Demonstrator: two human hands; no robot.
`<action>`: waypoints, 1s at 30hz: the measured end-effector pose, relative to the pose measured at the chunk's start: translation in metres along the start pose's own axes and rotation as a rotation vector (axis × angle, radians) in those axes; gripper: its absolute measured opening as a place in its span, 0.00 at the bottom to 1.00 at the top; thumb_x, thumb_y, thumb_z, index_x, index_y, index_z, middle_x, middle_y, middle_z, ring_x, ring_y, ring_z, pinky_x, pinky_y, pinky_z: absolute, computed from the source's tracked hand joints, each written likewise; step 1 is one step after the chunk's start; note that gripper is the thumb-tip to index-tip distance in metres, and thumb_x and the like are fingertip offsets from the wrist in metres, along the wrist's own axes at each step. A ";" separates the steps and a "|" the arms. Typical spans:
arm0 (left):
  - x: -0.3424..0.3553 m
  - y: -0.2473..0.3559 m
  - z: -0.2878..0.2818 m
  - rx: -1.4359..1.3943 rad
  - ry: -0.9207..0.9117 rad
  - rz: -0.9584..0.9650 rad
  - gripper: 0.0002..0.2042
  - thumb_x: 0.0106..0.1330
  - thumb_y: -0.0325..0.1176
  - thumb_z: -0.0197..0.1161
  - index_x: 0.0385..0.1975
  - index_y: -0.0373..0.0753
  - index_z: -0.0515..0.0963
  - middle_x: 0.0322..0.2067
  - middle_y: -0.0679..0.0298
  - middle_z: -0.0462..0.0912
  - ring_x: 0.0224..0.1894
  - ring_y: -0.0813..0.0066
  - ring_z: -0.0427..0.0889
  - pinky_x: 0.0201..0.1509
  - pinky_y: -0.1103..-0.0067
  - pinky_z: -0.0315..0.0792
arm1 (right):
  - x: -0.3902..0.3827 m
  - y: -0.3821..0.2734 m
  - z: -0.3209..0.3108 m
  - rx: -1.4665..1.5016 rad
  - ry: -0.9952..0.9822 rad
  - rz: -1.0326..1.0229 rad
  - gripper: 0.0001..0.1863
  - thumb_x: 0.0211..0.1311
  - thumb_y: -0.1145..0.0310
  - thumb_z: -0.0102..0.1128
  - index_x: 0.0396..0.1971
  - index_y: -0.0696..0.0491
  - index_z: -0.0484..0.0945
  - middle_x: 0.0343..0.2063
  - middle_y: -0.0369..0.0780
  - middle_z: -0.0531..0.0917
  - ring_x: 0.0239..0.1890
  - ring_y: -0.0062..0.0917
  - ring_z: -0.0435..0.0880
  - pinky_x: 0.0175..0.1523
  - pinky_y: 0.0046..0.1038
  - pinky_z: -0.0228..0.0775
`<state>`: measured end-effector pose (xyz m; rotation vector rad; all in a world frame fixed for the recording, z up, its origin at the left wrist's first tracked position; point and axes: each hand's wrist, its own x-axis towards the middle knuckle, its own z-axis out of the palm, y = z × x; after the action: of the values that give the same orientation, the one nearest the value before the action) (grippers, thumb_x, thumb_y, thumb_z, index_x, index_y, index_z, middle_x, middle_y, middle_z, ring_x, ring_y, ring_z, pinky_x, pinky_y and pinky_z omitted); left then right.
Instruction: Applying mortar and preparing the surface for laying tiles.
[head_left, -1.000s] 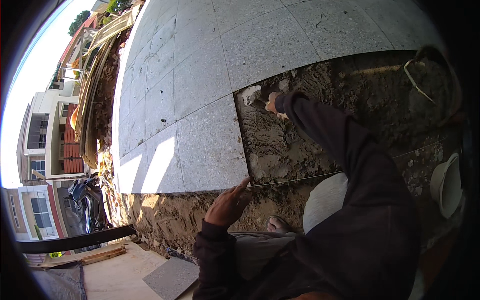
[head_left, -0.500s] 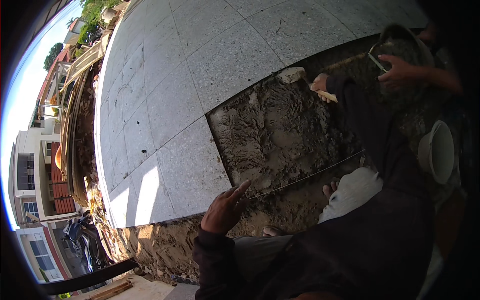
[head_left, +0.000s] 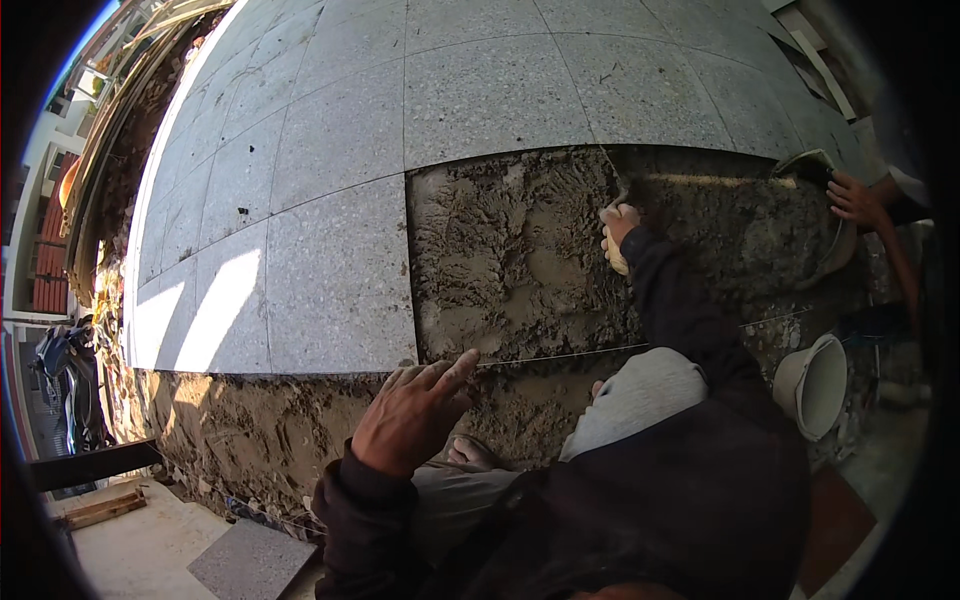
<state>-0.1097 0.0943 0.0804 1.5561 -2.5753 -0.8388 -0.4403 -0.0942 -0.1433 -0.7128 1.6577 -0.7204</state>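
My right hand (head_left: 620,232) is wrapped round the pale wooden handle of a trowel (head_left: 616,262). Its blade stands nearly edge-on to me at the far edge of the wet mortar bed (head_left: 530,270), by the grey speckled floor tiles (head_left: 335,240). My left hand (head_left: 412,415) is open, fingers stretched, over the near edge of the tiles beside a taut string (head_left: 560,356). Holding nothing, it hovers or rests there; contact cannot be made out. At the far right, another person's hand (head_left: 855,198) is at the rim of a tilted bucket (head_left: 803,163).
A pale bucket (head_left: 810,388) leans at the right near my knee. Rough soil (head_left: 270,425) runs along the near side of the tiles. A loose tile (head_left: 250,560) and a wood offcut (head_left: 105,508) lie at lower left. Stacked boards (head_left: 115,130) line the left side.
My view has turned, shifting the scene. The trowel blade has gone from lying broad side up to nearly edge-on. The other person's bucket has changed its tilt. My left hand stays open.
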 end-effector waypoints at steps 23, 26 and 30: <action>-0.013 -0.029 0.021 0.022 -0.026 0.053 0.21 0.61 0.37 0.48 0.56 0.45 0.61 0.33 0.58 0.76 0.38 0.65 0.75 0.47 0.73 0.66 | -0.022 -0.044 0.114 -1.277 -0.185 -0.404 0.23 0.53 0.63 0.52 0.47 0.59 0.62 0.34 0.50 0.76 0.28 0.39 0.78 0.32 0.36 0.71; 0.009 -0.021 0.021 0.016 -0.027 0.073 0.21 0.62 0.37 0.48 0.56 0.44 0.61 0.33 0.58 0.76 0.37 0.64 0.76 0.48 0.72 0.65 | -0.004 -0.058 0.136 -1.442 0.019 -0.795 0.22 0.53 0.65 0.53 0.46 0.61 0.64 0.32 0.51 0.76 0.35 0.40 0.78 0.39 0.37 0.71; 0.027 -0.013 0.020 -0.018 -0.102 0.073 0.21 0.61 0.37 0.48 0.56 0.45 0.61 0.35 0.57 0.76 0.39 0.63 0.75 0.48 0.71 0.66 | 0.011 -0.049 0.164 -1.473 0.016 -0.430 0.27 0.60 0.53 0.36 0.49 0.61 0.65 0.44 0.53 0.72 0.49 0.45 0.70 0.53 0.40 0.62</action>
<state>-0.1182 0.0764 0.0502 1.4416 -2.6683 -0.9555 -0.2777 -0.1476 -0.1410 -2.1059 1.8971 0.3964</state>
